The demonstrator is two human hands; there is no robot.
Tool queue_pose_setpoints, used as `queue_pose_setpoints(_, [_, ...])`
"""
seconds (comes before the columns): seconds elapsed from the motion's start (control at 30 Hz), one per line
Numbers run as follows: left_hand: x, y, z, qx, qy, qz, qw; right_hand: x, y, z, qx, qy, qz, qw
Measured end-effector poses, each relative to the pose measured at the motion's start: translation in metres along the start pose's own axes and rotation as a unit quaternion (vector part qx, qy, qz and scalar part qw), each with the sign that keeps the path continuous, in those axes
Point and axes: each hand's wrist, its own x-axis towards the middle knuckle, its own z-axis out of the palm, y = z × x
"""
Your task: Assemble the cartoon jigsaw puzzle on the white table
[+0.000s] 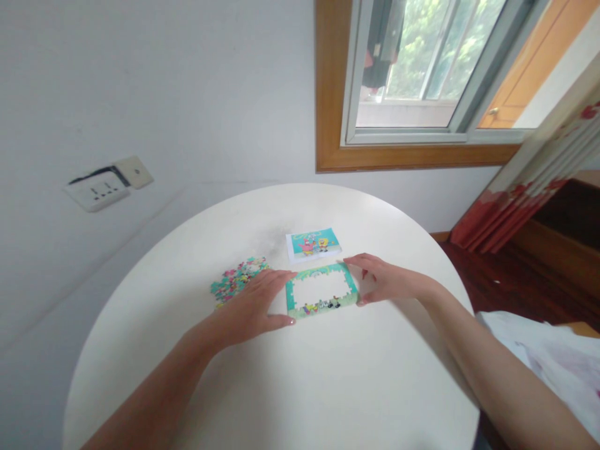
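A rectangular jigsaw puzzle frame (344, 300) with a teal border and cartoon figures along its lower edge is on the round white table. Its middle shows plain white inside a notched inner edge. My left hand (253, 306) grips the left side, fingers at the upper corner and thumb at the lower one. On the right side, my right hand (382, 279) holds the frame the same way by its two corners. Loose puzzle pieces (239, 275) in teal, pink and yellow lie heaped beyond my left hand, which partly hides them. Just behind the frame lies a cartoon picture card (316, 244).
The round table (323, 381) has its far edge close to a white wall (164, 81) with a socket (100, 189). A wood-framed window (328, 156) is above it. At the right are a red-and-white curtain (520, 194) and a white cloth or bag (544, 356).
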Motion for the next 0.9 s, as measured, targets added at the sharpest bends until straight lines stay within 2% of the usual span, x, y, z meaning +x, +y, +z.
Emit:
queue_pose_setpoints(0.27, [0.001, 0.001, -0.001, -0.012, 0.014, 0.011, 1.0, 0.001, 0.004, 0.002, 0.012, 0.015, -0.025, 0.999])
queue_pose_setpoints(0.53, [0.002, -0.002, 0.001, -0.009, -0.003, 0.002, 1.0, 0.003, 0.006, 0.001, 0.006, 0.014, -0.06, 0.998])
queue_pose_setpoints(0.67, [0.003, -0.003, 0.002, -0.008, -0.005, -0.001, 1.0, 0.003, 0.005, 0.0, 0.006, 0.012, -0.062, 0.998])
queue_pose_setpoints(0.9, [0.001, -0.01, -0.003, 0.0, 0.026, -0.008, 1.0, -0.001, 0.002, -0.002, 0.014, 0.003, -0.038, 0.999])
